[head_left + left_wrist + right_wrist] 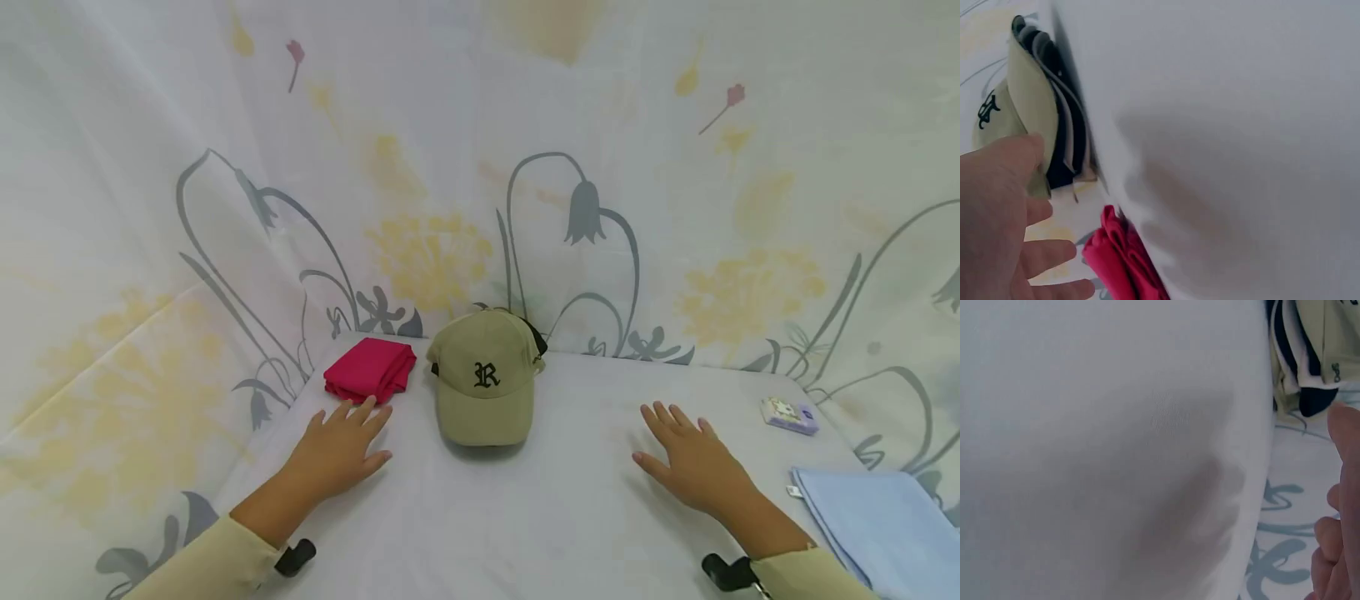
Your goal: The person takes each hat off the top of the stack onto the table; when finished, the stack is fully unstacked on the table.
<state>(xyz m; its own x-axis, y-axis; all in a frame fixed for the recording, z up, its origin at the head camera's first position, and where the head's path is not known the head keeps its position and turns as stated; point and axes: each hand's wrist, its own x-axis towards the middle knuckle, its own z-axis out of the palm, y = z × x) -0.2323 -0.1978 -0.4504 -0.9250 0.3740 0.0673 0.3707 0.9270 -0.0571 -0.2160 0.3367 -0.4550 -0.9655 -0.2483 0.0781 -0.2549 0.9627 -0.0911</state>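
A khaki cap (486, 375) with a dark letter R on its front sits at the back middle of the white table, brim toward me. Several caps appear nested in it, as the layered edges in the left wrist view show. My left hand (341, 454) hovers palm down, fingers spread, just in front of a folded red cloth (370, 368). Over the table's right half, my right hand (692, 462) is held the same way, fingers extended and holding nothing. Both hands cast soft shadows on the table in the wrist views.
A small purple-and-white packet (789, 415) lies at the back right. Nearer on the right is a folded light blue cloth (885, 525) with a white tag. A flower-printed curtain (465, 125) borders the white table (525, 525) behind and at both sides.
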